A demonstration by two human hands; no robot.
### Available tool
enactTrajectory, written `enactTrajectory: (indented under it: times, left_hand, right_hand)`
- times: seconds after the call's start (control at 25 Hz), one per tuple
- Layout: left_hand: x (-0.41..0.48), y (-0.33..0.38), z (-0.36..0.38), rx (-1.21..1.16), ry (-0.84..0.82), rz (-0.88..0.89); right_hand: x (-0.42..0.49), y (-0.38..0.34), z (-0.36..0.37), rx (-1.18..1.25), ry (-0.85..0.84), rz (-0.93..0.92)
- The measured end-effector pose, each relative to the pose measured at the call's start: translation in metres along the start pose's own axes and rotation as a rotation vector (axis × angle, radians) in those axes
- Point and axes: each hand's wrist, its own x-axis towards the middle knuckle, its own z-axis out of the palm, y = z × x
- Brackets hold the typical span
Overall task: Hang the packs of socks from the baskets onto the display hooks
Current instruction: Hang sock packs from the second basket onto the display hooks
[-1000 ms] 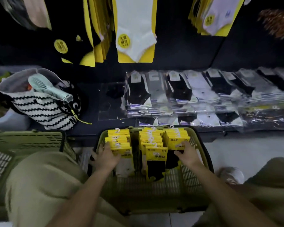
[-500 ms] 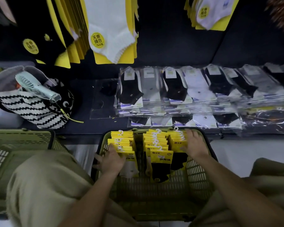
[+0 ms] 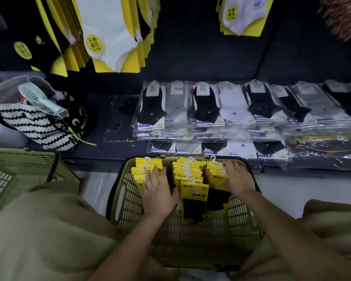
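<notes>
A green plastic basket [image 3: 128, 201] stands on the floor between my knees. It holds three rows of yellow-carded sock packs with white hooks: a left row [image 3: 145, 168], a middle row [image 3: 193, 189] and a right row [image 3: 214, 173]. My left hand [image 3: 159, 192] lies flat on the left row, fingers spread. On the right row rests my right hand [image 3: 236, 179], fingers apart over the pack tops. Neither hand has lifted a pack. Yellow packs of white socks [image 3: 109, 37] hang on the dark display wall above.
A low dark shelf carries clear-wrapped sock packs [image 3: 211, 106] in overlapping rows. A black-and-white zigzag bag [image 3: 34, 122] with a pale hand fan [image 3: 41, 100] sits at its left end. A second green basket [image 3: 12, 169] stands at left. More hanging packs [image 3: 243, 15] are upper right.
My left hand has slid from the left row's side onto its top. My right hand has moved farther up the right row. The view has shifted a little to the right.
</notes>
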Motion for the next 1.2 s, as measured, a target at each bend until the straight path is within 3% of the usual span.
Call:
enactTrajectory:
  times: [0.16,0.28,0.44,0.68,0.84,1.08,1.12,1.2]
  left_hand:
    - [0.001,0.018,0.011,0.047,-0.115,0.215]
    - [0.024,0.029,0.016,0.226,-0.203,0.335]
    - [0.057,0.045,0.026,0.480,-0.258,0.458]
    - [0.067,0.018,0.024,0.591,-0.117,0.423]
    - [0.067,0.017,0.015,0.564,-0.128,0.429]
    - [0.066,0.064,-0.010,0.314,-0.309,0.275]
    - [0.065,0.076,-0.018,0.139,-0.344,0.288]
    - [0.058,0.099,-0.037,-0.478,-0.440,0.278]
  right_hand:
    - [0.004,0.002,0.003,0.015,0.026,0.019]
    - [0.010,-0.001,0.006,-0.016,0.030,0.018]
    - [0.020,-0.002,0.012,0.149,-0.054,-0.008]
    - [0.021,0.009,0.007,0.190,-0.119,0.066]
    - [0.009,0.015,-0.021,0.178,-0.102,0.047]
    - [-0.006,0.002,-0.105,0.169,-0.132,-0.139]
    - [-0.008,-0.002,-0.120,0.210,-0.145,-0.173]
    - [-0.012,-0.011,-0.152,0.344,-0.161,-0.232]
